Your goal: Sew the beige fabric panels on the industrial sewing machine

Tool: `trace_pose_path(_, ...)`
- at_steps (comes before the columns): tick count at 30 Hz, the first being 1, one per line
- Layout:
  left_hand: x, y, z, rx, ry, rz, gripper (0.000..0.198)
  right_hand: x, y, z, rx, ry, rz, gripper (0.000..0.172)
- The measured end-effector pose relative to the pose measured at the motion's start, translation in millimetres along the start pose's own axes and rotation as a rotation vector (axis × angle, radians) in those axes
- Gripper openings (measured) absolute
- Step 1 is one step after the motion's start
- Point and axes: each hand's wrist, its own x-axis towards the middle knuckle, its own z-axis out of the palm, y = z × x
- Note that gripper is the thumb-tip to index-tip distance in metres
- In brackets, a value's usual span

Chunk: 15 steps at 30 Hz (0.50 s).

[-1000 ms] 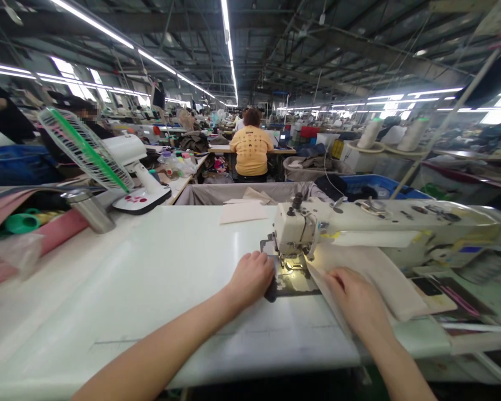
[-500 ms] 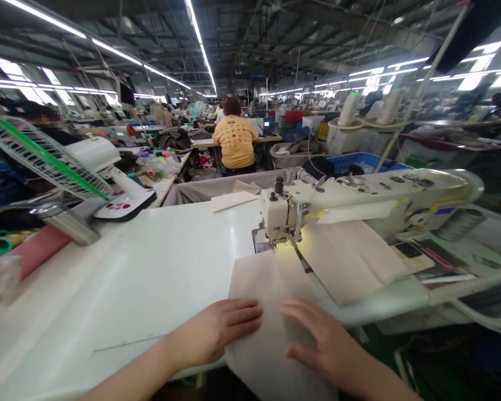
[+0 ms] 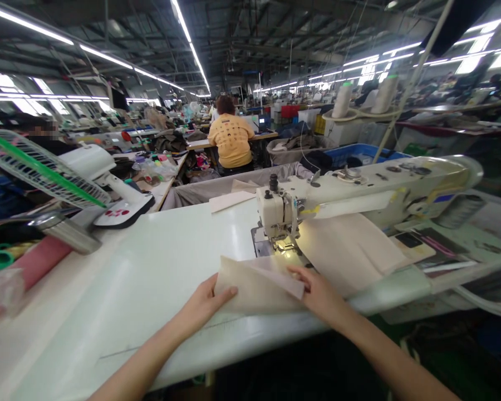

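Observation:
A beige fabric piece [image 3: 254,292] lies at the front of the sewing machine [image 3: 278,214], with its upper right part folded over. My left hand [image 3: 211,301] grips its left edge, thumb on top and fingers underneath. At the folded right corner, my right hand [image 3: 315,287] pinches the cloth between thumb and fingers. The machine's lamp lights the needle area just beyond the cloth; the needle tip itself is too small to make out. Another beige fabric piece [image 3: 350,250] rests flat under the machine arm, to the right of my right hand.
A further fabric piece [image 3: 232,201] lies at the table's back edge. To the left stand a white fan [image 3: 121,195] and a steel flask [image 3: 69,231]. A phone [image 3: 408,239] is on the right ledge. Ahead, a person in a yellow shirt [image 3: 231,139] sits facing away.
Both hands have gone from lying flat on the fabric to gripping its edges. The fabric, which hung over the table's front edge, is now lifted onto the table and folded over.

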Motion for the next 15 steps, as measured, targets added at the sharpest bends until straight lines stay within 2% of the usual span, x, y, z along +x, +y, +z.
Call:
trace_pose_path(3, 9.6, 2.2, 8.3, 0.165, 0.147, -0.040, 0.049, 9.7, 6.2, 12.4, 0.093, 0.196, 0.070, 0.070)
trace_pose_path(5, 11.0, 0.0, 13.8, 0.282, 0.223, -0.018, 0.044, 9.5, 7.1, 17.7, 0.117, 0.261, 0.044, 0.072)
trace_pose_path(11, -1.3, -11.4, 29.7, 0.381, 0.359, 0.032, 0.035, 3.6, 5.3, 23.8, -0.004, 0.228, 0.029, 0.031)
trace_pose_path(15, -7.7, -13.4, 37.0, 0.406, 0.450, 0.019, 0.039, 7.9, 7.3, 25.3, -0.046, 0.232, -0.027, 0.021)
